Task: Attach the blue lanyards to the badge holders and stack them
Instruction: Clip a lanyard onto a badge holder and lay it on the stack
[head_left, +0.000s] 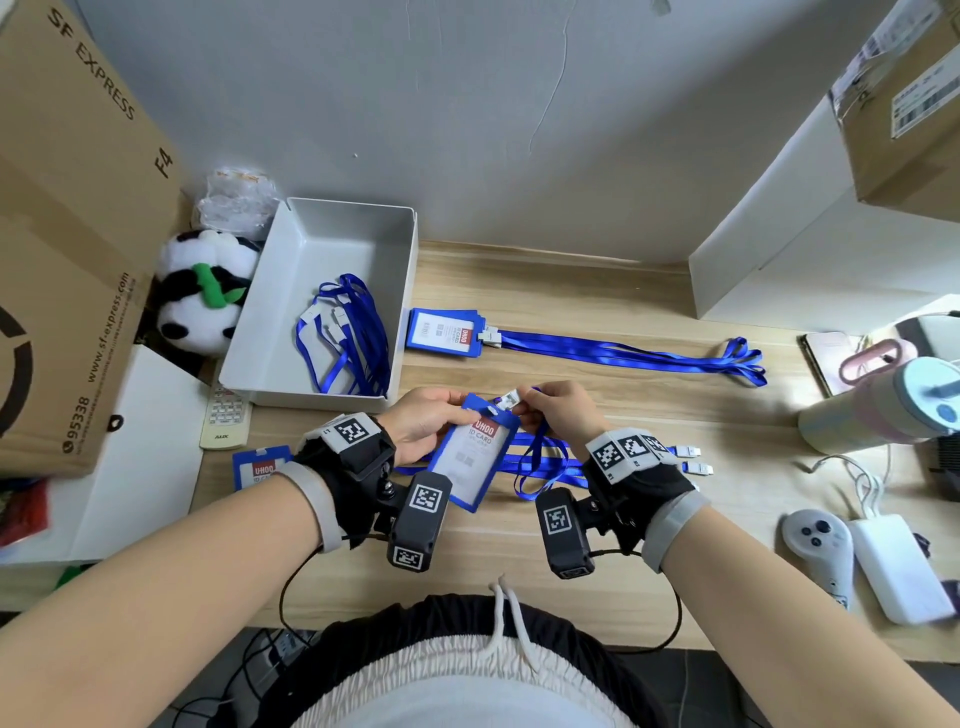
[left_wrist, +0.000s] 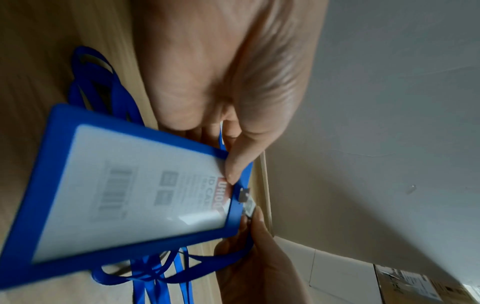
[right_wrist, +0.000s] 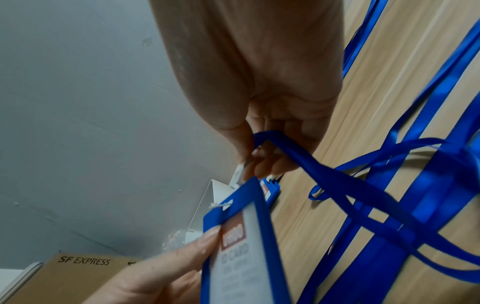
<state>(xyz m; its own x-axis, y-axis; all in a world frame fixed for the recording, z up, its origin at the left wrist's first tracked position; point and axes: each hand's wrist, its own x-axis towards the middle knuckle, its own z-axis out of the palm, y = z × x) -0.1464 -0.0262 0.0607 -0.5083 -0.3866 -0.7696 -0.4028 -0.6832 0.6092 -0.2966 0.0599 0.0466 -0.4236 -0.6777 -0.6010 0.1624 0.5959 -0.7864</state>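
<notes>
My left hand (head_left: 431, 423) grips a blue badge holder (head_left: 470, 452) by its upper left edge, thumb on the front (left_wrist: 233, 164). My right hand (head_left: 556, 410) pinches the white clip (head_left: 509, 399) of a blue lanyard (head_left: 540, 457) right at the holder's top slot (right_wrist: 221, 205). The strap (right_wrist: 337, 185) trails from my right fingers down onto the table. A stack of holders with lanyards attached (head_left: 447, 332) lies further back, straps (head_left: 649, 353) stretched to the right. Another holder (head_left: 260, 465) lies left of my left wrist. Loose lanyards (head_left: 519, 457) lie under my hands.
A grey bin (head_left: 332, 249) at the back left holds more blue lanyards (head_left: 348, 338). A panda toy (head_left: 200, 291), a remote (head_left: 226, 415) and a cardboard box (head_left: 67, 234) stand left. A tumbler (head_left: 883, 410), a controller (head_left: 821, 545) and a white power bank (head_left: 898, 566) are right.
</notes>
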